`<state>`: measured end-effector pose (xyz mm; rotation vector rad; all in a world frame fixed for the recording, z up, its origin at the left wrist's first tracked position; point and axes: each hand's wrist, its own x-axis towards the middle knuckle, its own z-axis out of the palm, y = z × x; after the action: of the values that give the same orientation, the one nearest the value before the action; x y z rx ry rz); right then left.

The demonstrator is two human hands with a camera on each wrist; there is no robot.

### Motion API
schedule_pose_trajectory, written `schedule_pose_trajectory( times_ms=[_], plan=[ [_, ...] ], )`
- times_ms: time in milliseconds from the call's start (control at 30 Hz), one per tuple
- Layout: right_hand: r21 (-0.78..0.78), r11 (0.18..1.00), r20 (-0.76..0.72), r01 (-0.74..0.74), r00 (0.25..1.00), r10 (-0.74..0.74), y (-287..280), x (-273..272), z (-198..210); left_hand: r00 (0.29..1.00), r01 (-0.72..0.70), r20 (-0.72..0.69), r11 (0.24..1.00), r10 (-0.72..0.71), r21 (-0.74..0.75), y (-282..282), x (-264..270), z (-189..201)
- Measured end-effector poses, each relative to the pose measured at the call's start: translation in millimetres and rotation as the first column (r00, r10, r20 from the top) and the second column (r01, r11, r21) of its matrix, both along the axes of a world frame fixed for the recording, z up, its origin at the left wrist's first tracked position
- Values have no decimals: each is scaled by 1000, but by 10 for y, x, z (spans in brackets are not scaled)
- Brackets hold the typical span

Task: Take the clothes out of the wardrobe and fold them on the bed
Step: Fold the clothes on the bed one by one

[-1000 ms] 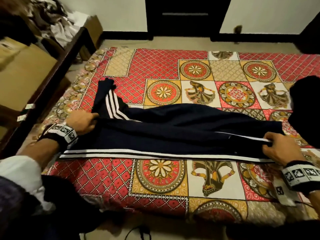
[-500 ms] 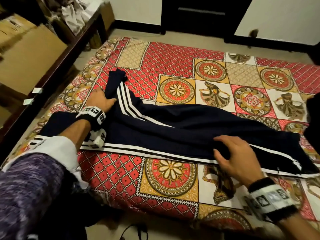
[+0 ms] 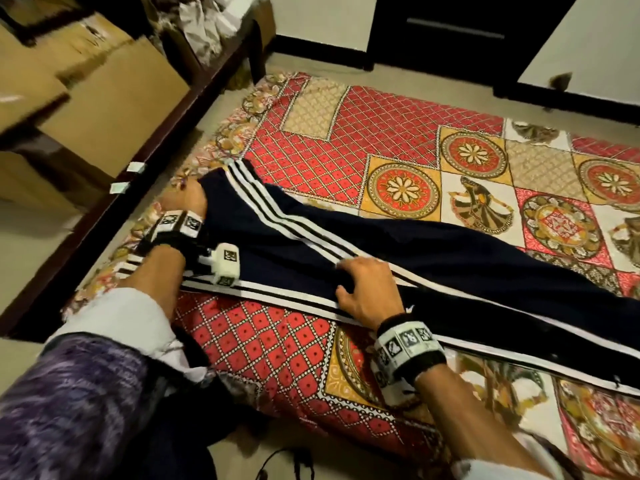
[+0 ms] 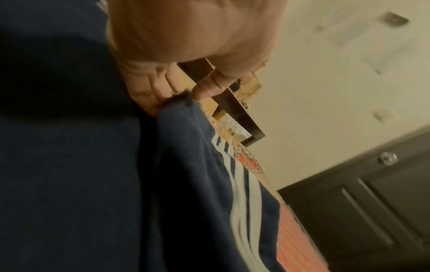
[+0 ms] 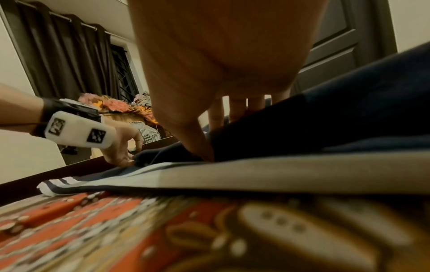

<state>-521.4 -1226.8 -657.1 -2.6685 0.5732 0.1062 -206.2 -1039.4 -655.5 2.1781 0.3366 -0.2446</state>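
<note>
Navy track pants (image 3: 450, 268) with white side stripes lie lengthwise across the bed (image 3: 381, 140), which has a red and yellow patterned sheet. My left hand (image 3: 188, 200) is at the pants' far left end. In the left wrist view its thumb and fingers (image 4: 184, 92) pinch the hem of the dark fabric (image 4: 186, 165). My right hand (image 3: 363, 289) sits on the middle of the pants near the front striped edge, fingers curled into a fold. The right wrist view shows its thumb (image 5: 204, 150) pressed into the navy cloth (image 5: 325, 119), with the left hand (image 5: 123, 150) beyond.
Cardboard boxes (image 3: 114, 98) and a dark wooden frame (image 3: 138, 161) run along the bed's left side. A heap of clothes (image 3: 207, 26) lies at the back left. A dark door (image 3: 450, 36) stands behind the bed. A black cable (image 3: 287, 459) lies on the floor in front.
My right hand has slid left along the pants from their right end to the middle. My left hand has gone out to the far leg's end and taken its hem.
</note>
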Motion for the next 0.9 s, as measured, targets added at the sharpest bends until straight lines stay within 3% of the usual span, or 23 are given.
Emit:
schedule_pose_trajectory(
  times_ms=[67,133,267,367,567,700,800,900],
  plan=[
    [38,999,58,21,998,-23,45,-90,-80,985,-31,171,974,-8,225,-16,44,24],
    [58,997,92,44,995,-50,77,-181,-125,951,96,242,931,-191,353,-90,16,89],
    [83,996,128,28,991,-39,94,-254,-119,846,458,78,794,-527,399,-162,107,-90],
    [91,996,156,26,987,-40,114,-261,-116,802,521,10,708,-597,478,-197,200,-175],
    [128,986,204,109,970,-133,128,-227,-170,735,607,-38,633,-676,481,-294,512,-208],
    [123,980,127,156,977,-171,116,-214,-210,731,621,-23,651,-682,436,-295,664,-369],
    [127,979,113,157,979,-171,118,-211,-216,780,568,22,722,-625,395,-281,610,-288],
    [117,981,109,155,980,-168,126,-208,-210,791,512,91,736,-605,442,-308,518,-186]
  ],
)
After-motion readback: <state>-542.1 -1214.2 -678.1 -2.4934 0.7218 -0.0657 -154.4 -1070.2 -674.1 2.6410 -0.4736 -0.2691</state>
